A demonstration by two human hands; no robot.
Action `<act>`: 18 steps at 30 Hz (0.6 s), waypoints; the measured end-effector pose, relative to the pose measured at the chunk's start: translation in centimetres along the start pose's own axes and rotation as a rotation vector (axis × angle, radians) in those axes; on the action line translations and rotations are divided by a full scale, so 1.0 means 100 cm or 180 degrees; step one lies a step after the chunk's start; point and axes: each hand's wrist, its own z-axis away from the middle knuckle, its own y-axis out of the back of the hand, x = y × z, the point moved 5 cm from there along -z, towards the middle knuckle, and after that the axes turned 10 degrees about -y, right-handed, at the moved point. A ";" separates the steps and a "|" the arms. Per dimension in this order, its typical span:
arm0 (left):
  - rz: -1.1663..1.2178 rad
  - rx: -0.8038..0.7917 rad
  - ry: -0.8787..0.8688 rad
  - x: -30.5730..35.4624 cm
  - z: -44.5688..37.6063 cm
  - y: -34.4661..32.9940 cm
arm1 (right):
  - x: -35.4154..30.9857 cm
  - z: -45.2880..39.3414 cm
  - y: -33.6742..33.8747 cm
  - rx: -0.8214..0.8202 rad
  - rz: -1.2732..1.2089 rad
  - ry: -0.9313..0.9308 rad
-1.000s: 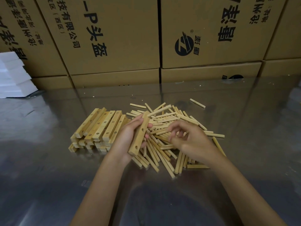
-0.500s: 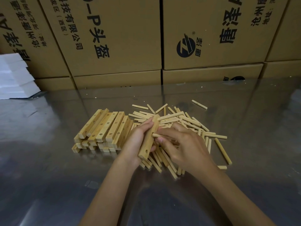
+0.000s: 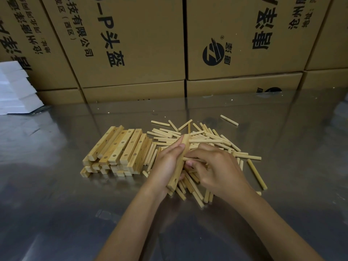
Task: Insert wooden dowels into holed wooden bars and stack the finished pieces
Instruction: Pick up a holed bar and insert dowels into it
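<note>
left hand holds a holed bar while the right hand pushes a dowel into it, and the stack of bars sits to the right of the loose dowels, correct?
Not quite. In the head view the stack of bars sits left of the loose dowels, not right. The rest holds: the left hand holds the holed bar, and the right hand pushes a dowel into it.

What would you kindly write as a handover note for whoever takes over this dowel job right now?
Left hand: grips a holed bar above the pile, a dowel already sticking out of it near its far end.
Right hand: pinches another dowel against the bar's side at mid-length; I cannot tell how far it is in.
Loose dowels lie scattered on the steel table under and beyond both hands.
Stack of bars sits to the left; no dowels show in their visible holes.
Left: seat this dowel, fill the empty hole near the bar's near end, stack it, continue.
</note>
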 end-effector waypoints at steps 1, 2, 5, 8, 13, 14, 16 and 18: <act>-0.0024 0.0008 0.0005 0.000 0.000 0.000 | 0.001 0.000 0.000 -0.0011 -0.0038 -0.0014; -0.0020 0.0005 -0.0001 0.000 0.000 0.000 | 0.002 -0.001 0.000 -0.0012 -0.0088 -0.0029; 0.0068 -0.0029 -0.0085 0.002 -0.001 -0.001 | 0.004 -0.002 0.001 0.0066 -0.0252 -0.0089; 0.0126 0.0020 -0.0185 0.007 -0.005 0.005 | 0.005 -0.003 0.004 0.0229 -0.0259 -0.0236; 0.0744 0.0395 -0.0102 0.011 -0.010 0.028 | 0.018 -0.005 0.008 0.0360 0.0212 -0.0601; 0.0914 0.0471 -0.0063 0.011 -0.010 0.032 | 0.022 -0.005 0.005 0.0240 0.0302 -0.0646; 0.1172 0.0570 0.0001 0.010 -0.012 0.036 | 0.029 -0.003 -0.005 -0.0177 0.0509 -0.0675; 0.1280 0.0590 0.0043 0.010 -0.012 0.037 | 0.034 -0.002 -0.014 -0.0510 0.0598 -0.0676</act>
